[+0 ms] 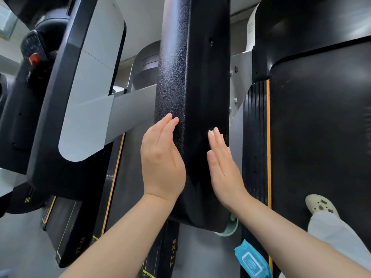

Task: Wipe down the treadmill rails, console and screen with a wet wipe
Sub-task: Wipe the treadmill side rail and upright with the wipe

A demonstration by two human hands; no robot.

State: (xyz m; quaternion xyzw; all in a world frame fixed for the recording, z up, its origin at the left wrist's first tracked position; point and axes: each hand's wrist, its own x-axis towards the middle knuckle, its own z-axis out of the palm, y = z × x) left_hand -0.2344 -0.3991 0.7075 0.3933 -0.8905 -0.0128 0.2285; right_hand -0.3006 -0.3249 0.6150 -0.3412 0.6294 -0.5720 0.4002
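Neighbouring treadmill (80,97): far left; black frame with a smooth light-grey panel rounded at its lower end. A red knob (34,58) sits on its dark console at upper left.
Grey crossbar (130,109): flat, matte; runs from the grey panel toward the central rail.
Rail (190,87): centre; a broad black upright of the treadmill with a fine pebbled texture on its left face and a smoother, glossier right face. Its lower end is rounded.
Left hand (162,159): fingers straight and together, palm flat against the textured left face of the rail. It holds nothing.
Right hand (222,163): fingers straight, laid flat against the right face of the rail.
Wet wipe (210,132): only a small white scrap shows at the right hand's fingertips, pressed between them and the rail; the rest is hidden.
Hands, relation: apart, one on each side of the rail, at about the same height.
Wipe packet (253,259): lower right; soft blue plastic pouch with a rounded flap label, lying on the ribbed black side strip beside the belt.
Belt (321,137): right; matte black, edged by an orange stripe (268,137).
Shoe (321,205): cream, perforated clog standing on the belt, with a pale trouser leg above it.
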